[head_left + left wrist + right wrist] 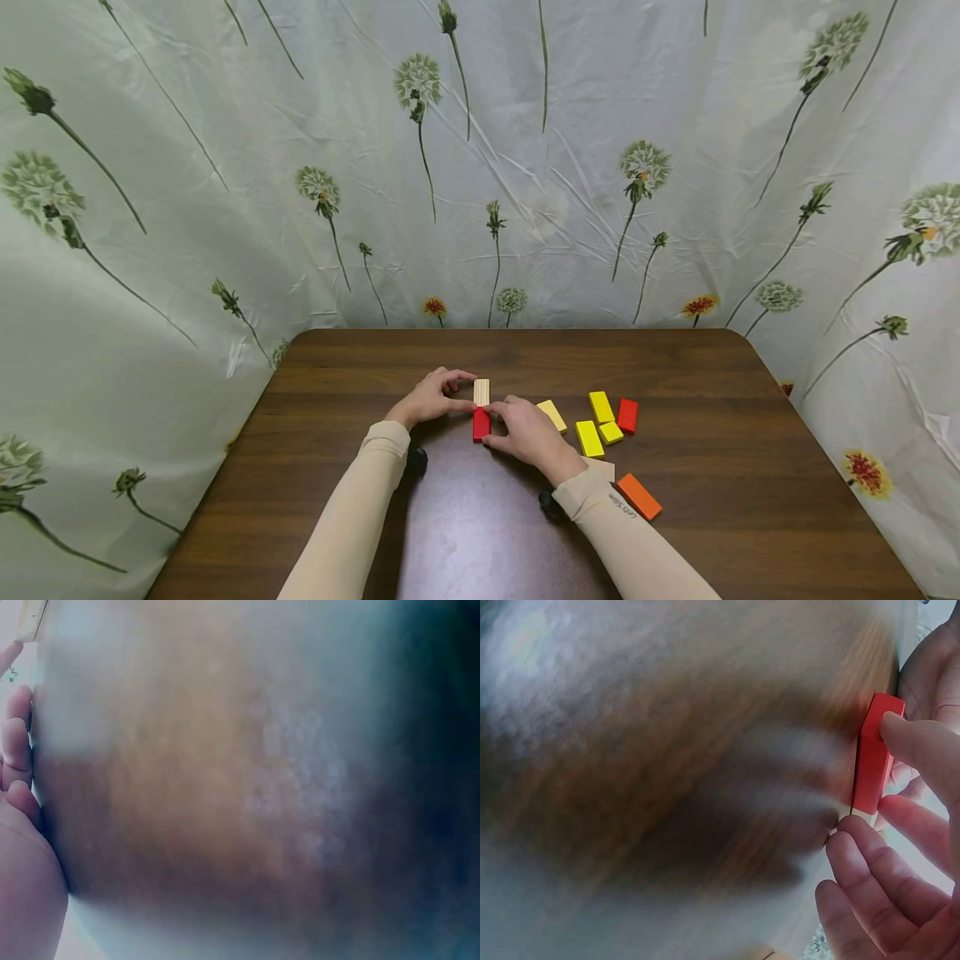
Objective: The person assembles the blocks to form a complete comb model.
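Observation:
A plain wooden block (pixel 482 392) and a red block (pixel 482 426) lie end to end on the table, seemingly touching. My left hand (pixel 433 395) holds the wooden block from its left side, forefinger at the far end and thumb near the seam. From the right, my right hand (pixel 532 435) pinches the red block, its thumb at the near end and forefinger by the seam. In the right wrist view the thumb presses the end of the red block (pixel 870 772). The left wrist view catches only a corner of the wooden block (pixel 31 619) and some fingers.
Right of my right hand lie a pale block (pixel 552 416), several yellow blocks (pixel 589 438), another red block (pixel 627 416) and an orange block (pixel 639 497). A second pale block (pixel 603 469) is partly covered by my right wrist. A flowered curtain (pixel 555 208) hangs behind the brown table (pixel 360 358).

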Available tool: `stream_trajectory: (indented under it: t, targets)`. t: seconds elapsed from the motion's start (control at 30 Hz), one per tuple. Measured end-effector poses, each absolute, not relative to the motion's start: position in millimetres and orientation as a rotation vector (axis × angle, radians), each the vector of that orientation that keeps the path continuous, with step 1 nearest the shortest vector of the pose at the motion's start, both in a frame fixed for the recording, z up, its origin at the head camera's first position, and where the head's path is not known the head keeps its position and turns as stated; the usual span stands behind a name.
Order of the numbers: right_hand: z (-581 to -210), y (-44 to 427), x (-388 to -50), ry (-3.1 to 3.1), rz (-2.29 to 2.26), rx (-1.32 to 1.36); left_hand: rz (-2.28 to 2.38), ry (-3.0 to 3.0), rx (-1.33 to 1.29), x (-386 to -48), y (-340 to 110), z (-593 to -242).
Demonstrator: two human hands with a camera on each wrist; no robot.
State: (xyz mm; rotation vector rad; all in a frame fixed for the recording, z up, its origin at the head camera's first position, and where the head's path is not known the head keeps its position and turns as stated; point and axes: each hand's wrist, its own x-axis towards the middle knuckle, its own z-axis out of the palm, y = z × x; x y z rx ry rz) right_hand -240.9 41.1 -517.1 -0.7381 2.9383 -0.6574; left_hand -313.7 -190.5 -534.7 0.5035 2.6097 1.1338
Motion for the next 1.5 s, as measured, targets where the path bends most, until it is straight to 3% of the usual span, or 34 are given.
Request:
stream_trajectory:
  t: [1.5]
  targets:
    - [-505, 59, -239, 2.900, -0.690, -0.745, 1.117, 2.635, 0.461, -314, -187, -535]
